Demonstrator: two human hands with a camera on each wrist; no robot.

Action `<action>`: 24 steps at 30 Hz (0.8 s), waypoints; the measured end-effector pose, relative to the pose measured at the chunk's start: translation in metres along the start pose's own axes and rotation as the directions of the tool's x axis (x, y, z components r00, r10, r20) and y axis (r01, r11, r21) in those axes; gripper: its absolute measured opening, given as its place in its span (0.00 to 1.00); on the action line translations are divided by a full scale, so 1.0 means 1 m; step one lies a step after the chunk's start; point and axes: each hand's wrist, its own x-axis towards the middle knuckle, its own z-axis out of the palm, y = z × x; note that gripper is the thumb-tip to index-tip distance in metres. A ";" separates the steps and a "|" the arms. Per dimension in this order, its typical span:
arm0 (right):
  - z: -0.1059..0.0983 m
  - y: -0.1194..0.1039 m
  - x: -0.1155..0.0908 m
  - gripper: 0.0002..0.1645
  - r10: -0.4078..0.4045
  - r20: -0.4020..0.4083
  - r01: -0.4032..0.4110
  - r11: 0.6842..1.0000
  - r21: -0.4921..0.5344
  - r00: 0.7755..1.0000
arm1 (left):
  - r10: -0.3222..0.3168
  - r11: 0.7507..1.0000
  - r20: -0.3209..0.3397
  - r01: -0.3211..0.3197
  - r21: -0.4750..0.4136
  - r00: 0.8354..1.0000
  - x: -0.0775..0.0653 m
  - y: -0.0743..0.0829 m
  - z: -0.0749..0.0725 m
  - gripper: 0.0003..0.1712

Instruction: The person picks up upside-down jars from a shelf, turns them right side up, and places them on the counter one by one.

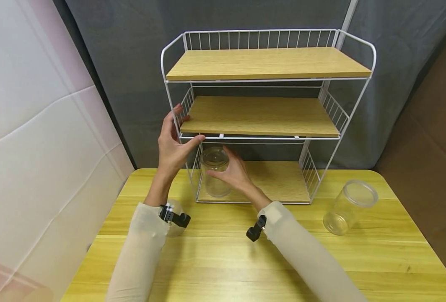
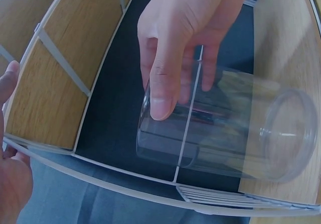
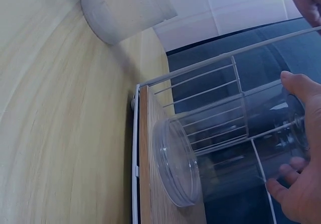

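On the left side of the bottom shelf, a clear jar (image 1: 217, 184) stands upright. My right hand (image 1: 235, 171) holds it near its top, with the thumb on the near side. In the left wrist view the fingers wrap the upper end of the jar (image 2: 225, 133). The right wrist view shows the jar's lower end (image 3: 176, 163) at the shelf board. My left hand (image 1: 173, 144) grips the left post of the white wire rack (image 1: 258, 137) at the middle shelf, thumb over the front rail and fingers outside the side wires.
A second clear jar (image 1: 349, 207) stands on the wooden table (image 1: 215, 260) to the right of the rack. Another jar (image 1: 175, 228) is partly hidden behind my left wrist. Above the held jar are the middle board (image 1: 260, 115) and the top board (image 1: 268, 63).
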 end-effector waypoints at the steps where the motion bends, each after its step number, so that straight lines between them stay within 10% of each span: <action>1: 0.000 0.000 0.000 0.67 0.002 0.002 -0.002 1.000 -0.001 1.000 | 0.000 1.000 0.000 0.000 0.001 1.000 0.000 0.000 0.000 0.52; 24: -0.026 -0.005 -0.035 0.64 -0.026 0.043 0.028 0.998 -0.048 0.999 | 0.007 1.000 0.008 -0.007 0.007 1.000 0.000 0.007 0.001 0.51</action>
